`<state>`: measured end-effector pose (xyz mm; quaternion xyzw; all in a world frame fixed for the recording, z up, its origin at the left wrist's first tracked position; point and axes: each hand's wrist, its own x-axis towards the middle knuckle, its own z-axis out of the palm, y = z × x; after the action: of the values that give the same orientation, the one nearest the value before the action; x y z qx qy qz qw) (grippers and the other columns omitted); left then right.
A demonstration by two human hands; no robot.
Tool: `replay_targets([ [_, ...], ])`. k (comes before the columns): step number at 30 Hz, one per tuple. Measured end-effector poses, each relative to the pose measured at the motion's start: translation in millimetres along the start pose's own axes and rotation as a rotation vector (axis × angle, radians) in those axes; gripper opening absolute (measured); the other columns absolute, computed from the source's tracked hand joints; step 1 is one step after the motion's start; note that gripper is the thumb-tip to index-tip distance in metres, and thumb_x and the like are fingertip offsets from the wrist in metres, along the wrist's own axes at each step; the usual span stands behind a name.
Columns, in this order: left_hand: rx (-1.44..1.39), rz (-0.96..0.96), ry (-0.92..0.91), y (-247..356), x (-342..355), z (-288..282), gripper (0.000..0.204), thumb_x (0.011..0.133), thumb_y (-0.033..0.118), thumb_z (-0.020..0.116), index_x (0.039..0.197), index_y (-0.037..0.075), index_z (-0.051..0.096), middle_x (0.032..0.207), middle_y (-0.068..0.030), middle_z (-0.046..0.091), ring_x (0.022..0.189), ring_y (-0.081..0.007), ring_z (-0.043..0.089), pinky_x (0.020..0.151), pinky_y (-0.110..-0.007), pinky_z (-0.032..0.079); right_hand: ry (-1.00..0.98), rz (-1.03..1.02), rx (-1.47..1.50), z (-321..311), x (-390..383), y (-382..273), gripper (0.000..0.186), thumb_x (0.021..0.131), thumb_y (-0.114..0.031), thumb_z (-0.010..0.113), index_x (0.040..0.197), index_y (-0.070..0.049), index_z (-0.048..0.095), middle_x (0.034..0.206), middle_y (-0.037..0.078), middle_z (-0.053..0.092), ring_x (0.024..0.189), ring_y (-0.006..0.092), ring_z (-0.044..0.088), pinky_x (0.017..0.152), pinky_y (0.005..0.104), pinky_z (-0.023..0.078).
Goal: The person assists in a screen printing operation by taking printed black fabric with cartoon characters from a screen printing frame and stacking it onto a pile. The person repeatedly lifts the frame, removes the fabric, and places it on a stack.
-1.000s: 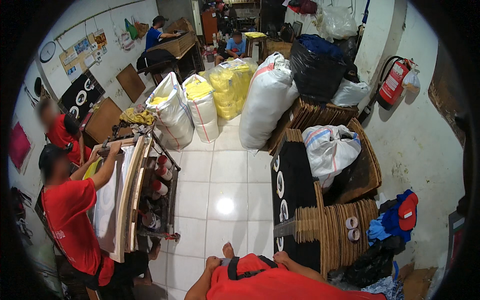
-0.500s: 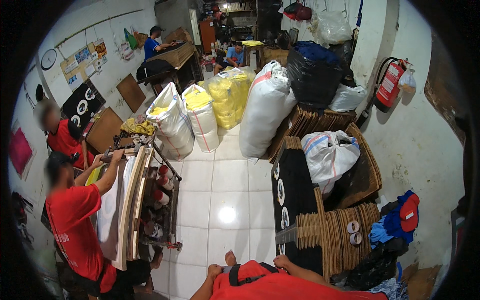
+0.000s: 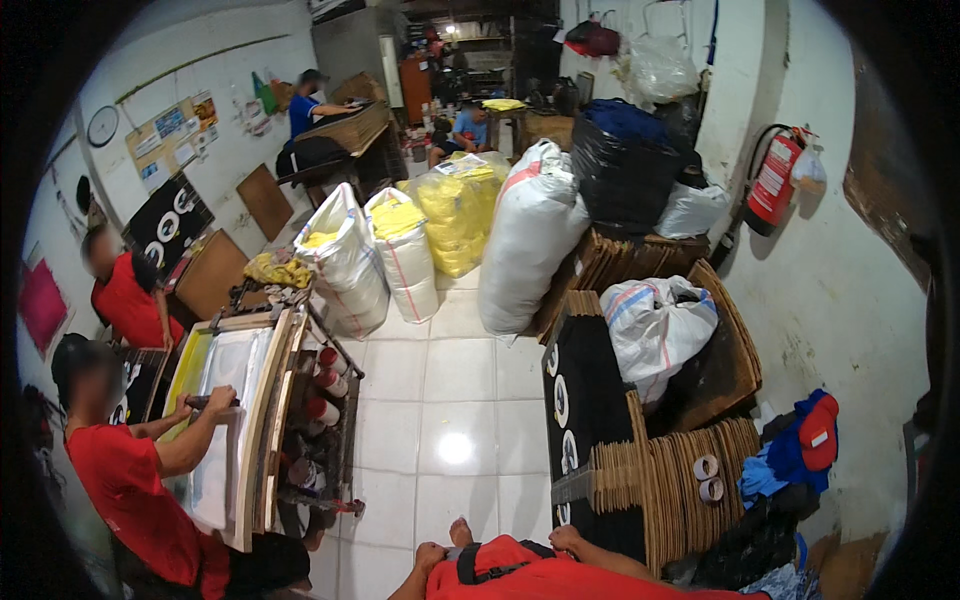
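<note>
At the lower edge, my left hand (image 3: pixel 430 556) is closed in a loose fist beside red cloth (image 3: pixel 505 556) crossed by a black strap (image 3: pixel 498 573). On the other side of that cloth, my right hand (image 3: pixel 565 538) is closed too, close to a stack of boards (image 3: pixel 600 480) with black fabric and round white prints. What either fist holds, if anything, is too small to make out. A bare foot (image 3: pixel 461 532) shows on the floor between them. At left, a co-worker in a red shirt (image 3: pixel 125 490) grips a squeegee (image 3: pixel 212 401) over a framed printing screen (image 3: pixel 252 450).
White sacks (image 3: pixel 345 260) and a clear bag of yellow cloth (image 3: pixel 455 215) stand ahead on the tiled floor (image 3: pixel 455 380). Tape rolls (image 3: pixel 710 478) lie on brown boards (image 3: pixel 690 500) at right. A fire extinguisher (image 3: pixel 774 185) hangs on the wall. Red containers (image 3: pixel 325 410) fill a rack.
The co-worker's hands have come from the far end of the screen toward its middle, and the screen lies flatter. My hands stay almost in place; the view has shifted slightly.
</note>
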<state>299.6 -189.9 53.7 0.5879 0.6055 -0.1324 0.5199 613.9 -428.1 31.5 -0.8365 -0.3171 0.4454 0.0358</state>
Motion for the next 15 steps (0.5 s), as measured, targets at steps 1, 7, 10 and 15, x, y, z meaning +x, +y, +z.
replay_targets([
  [1, 0.003, 0.008, 0.01, 0, -1, 0, 0.031, 0.065, 0.027, 0.067, 0.077, -0.001, 0.066, 0.075, -0.0173, 0.065, 0.071, -0.0254, 0.063, 0.065, -0.035, 0.048, -0.019, 0.01, -0.007, -3, -2, -3, 0.025, 0.077, -0.027, 0.055, 0.092, -0.012, 0.068, 0.085, 0.01, 0.066, 0.077, 0.0178, 0.064, 0.071, 0.0311, 0.05],
  [7, 0.122, -0.004, 0.018, 9, -14, -4, 0.038, 0.064, 0.034, 0.063, 0.082, 0.001, 0.067, 0.087, -0.0211, 0.063, 0.084, -0.0308, 0.062, 0.074, -0.038, 0.047, -0.12, 0.188, 0.287, -30, -24, -29, 0.021, 0.077, -0.019, 0.054, 0.09, -0.011, 0.069, 0.087, 0.006, 0.067, 0.079, 0.0172, 0.064, 0.073, 0.0278, 0.05],
  [10, 0.083, -0.042, 0.062, 13, -22, -5, 0.041, 0.065, 0.036, 0.061, 0.084, 0.001, 0.067, 0.09, -0.0209, 0.063, 0.087, -0.0318, 0.061, 0.077, -0.039, 0.047, -0.142, 0.102, 0.201, -36, -28, -32, 0.022, 0.077, -0.02, 0.055, 0.088, -0.008, 0.069, 0.088, 0.007, 0.067, 0.084, 0.0166, 0.062, 0.075, 0.0282, 0.049],
  [15, 0.052, -0.034, 0.128, 12, -28, -5, 0.036, 0.066, 0.03, 0.062, 0.085, 0.0, 0.066, 0.09, -0.0225, 0.062, 0.086, -0.0323, 0.061, 0.076, -0.038, 0.047, -0.101, -0.002, 0.184, -29, -22, -23, 0.019, 0.074, -0.017, 0.055, 0.082, -0.009, 0.07, 0.08, 0.007, 0.067, 0.073, 0.0173, 0.064, 0.067, 0.0292, 0.05],
])
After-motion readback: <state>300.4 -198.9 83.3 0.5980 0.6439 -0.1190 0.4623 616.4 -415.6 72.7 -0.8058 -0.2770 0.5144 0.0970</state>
